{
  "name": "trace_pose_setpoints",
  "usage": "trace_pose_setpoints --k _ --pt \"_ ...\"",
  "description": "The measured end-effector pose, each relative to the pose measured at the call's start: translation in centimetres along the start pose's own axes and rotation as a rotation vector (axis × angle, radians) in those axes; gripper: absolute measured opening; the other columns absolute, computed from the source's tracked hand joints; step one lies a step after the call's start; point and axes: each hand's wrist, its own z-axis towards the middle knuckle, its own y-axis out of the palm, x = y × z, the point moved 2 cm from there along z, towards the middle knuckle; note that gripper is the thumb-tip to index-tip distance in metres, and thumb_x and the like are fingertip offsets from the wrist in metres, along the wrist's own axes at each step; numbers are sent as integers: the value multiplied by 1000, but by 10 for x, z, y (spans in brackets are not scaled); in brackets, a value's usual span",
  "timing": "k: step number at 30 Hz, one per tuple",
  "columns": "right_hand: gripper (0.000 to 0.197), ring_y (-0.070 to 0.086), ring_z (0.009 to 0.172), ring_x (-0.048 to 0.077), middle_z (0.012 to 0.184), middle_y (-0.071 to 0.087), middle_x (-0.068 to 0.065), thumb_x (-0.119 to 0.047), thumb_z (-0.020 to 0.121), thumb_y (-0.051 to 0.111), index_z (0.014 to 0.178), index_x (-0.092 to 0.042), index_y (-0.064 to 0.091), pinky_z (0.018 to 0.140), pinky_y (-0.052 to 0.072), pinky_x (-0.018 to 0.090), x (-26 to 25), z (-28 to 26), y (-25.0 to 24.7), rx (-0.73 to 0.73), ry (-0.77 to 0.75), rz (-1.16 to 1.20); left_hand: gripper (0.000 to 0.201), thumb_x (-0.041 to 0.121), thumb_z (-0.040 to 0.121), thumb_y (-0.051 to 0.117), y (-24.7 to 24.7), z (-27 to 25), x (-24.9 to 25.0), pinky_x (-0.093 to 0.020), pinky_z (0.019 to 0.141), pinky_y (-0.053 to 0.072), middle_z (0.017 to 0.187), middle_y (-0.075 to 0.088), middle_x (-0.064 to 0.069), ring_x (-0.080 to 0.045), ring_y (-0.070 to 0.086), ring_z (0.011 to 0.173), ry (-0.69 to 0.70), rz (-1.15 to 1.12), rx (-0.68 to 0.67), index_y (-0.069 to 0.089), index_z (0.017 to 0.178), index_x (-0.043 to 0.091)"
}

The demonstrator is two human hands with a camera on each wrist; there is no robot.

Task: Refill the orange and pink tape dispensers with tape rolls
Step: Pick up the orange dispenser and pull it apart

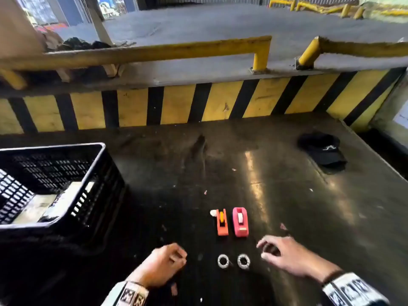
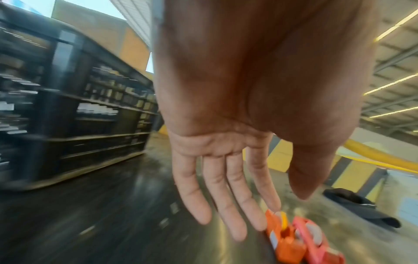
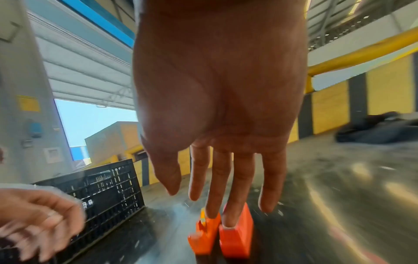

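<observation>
The small orange plastic tape dispenser (image 1: 221, 223) and rounded pink plastic tape dispenser (image 1: 240, 221) stood side by side on the dark glossy worktop (image 1: 287, 195). Two clear tape rolls (image 1: 223, 261) lay nearer. The left hand (image 1: 164, 265) and right hand (image 1: 280, 255) hovered, fingers (image 2: 217, 192) relaxed apart, holding nothing.

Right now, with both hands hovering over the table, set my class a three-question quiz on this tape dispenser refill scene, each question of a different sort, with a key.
1. True or false: the left hand is gripping a tape roll.
2. Multiple choice: the orange tape dispenser stands where, relative to the pink tape dispenser? A) on its left B) on its right C) inside the black crate
3. Fill in: the number of loose tape rolls lying between the hands is ___ (left tape roll, right tape roll).

Key: 1 false, it holds nothing, nor does the right hand; 2 A; 3 two.
</observation>
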Motion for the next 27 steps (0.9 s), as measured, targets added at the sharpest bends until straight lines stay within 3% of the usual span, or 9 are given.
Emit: trace_pose_setpoints --k 2,4,7,11,13,15,21,24,27 --pt "23 69 102 2 106 74 -15 -42 90 67 113 -41 66 89 48 16 -11 38 -19 50 -45 -48 11 29 90 71 -10 34 21 -15 79 53 82 77 13 8 64 67 53 -39 51 68 100 33" --pt "34 69 109 12 115 72 -10 -38 87 71 120 -35 64 97 51 30 -24 76 -30 67 -91 -63 26 29 90 72 -16 67 43 -23 88 55 100 77 6 -4 68 83 93 -25 46 66 115 27" --pt "60 61 123 19 131 64 -7 -43 81 76 136 -33 53 103 47 41 -34 123 -25 71 -87 -216 53 30 87 77 -8 112 59 -26 98 49 119 66 -2 -20 66 106 96 69 29 57 135 20" --pt "102 41 142 28 154 44 -2 -59 68 83 153 -28 35 117 28 58 -31 168 -10 4 -28 -471 90 34 74 86 10 165 59 -40 110 45 140 55 -13 -32 56 129 54 247 -15 40 151 20" --pt "113 36 146 27 156 40 -2 -64 62 85 154 -25 32 119 18 66 -24 183 2 -27 -24 -532 103 37 69 89 23 182 53 -52 110 46 148 49 -11 -35 50 135 30 339 -58 32 155 24" --pt "117 32 147 27 156 40 -1 -67 58 85 154 -23 32 118 11 71 -19 195 10 -31 -37 -556 109 38 68 90 35 194 48 -56 109 45 153 44 -7 -36 45 139 33 403 -77 28 157 27" --pt "114 33 148 24 155 42 0 -69 61 82 153 -21 35 118 -4 72 -16 210 22 -12 -68 -528 115 38 70 89 56 213 41 -58 114 35 160 37 -6 -33 35 147 89 407 -86 19 160 24" --pt "108 38 146 21 153 46 -1 -63 62 79 151 -20 37 121 -1 67 -12 210 23 37 -127 -421 113 37 68 89 54 215 39 -58 115 37 159 39 -6 -33 36 146 123 339 -54 23 159 21" --pt "110 41 145 21 153 46 3 -55 63 82 154 -16 32 127 8 54 -6 206 22 43 -179 -240 111 37 63 90 48 212 37 -54 114 41 156 46 -6 -33 41 144 200 243 -3 30 156 20"
